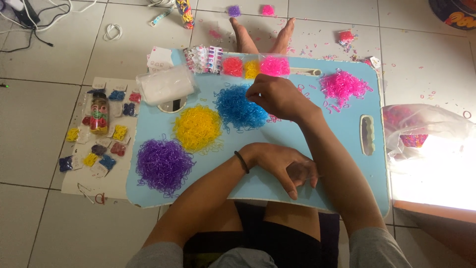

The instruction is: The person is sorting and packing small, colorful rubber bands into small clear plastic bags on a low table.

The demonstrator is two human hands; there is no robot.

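- four loose heaps of small rubber loops sit apart on the light blue lap tray (347, 149): a purple heap (163, 166), a yellow heap (197, 128), a blue heap (239, 106) and a pink heap (342, 85); kept separate like this, the colours do not mix and each is easy to reach.
- right hand (276, 97) reaches forward over the tray, fingers bent and pinched at the right edge of the blue heap, seemingly picking at loops there; whether a loop is actually between the fingertips is too small to tell.
- left hand (285, 166) rests on the near part of the tray, fingers curled downward with tips on the surface; it may hold something small, but i cannot tell.
- small clear bags of orange, yellow and pink loops (255, 66) line the far edge, out of the working space.
- a clear plastic bag (165, 84) lies at the tray's far left corner.
- a white card (99, 139) on the floor tiles to the left carries small sorted packets and a jar, laid flat so each colour shows.
- a crumpled clear bag (421, 129) lies right of the tray.
- stray pink loops dot the tiles beyond the tray, near the person's feet (263, 34).
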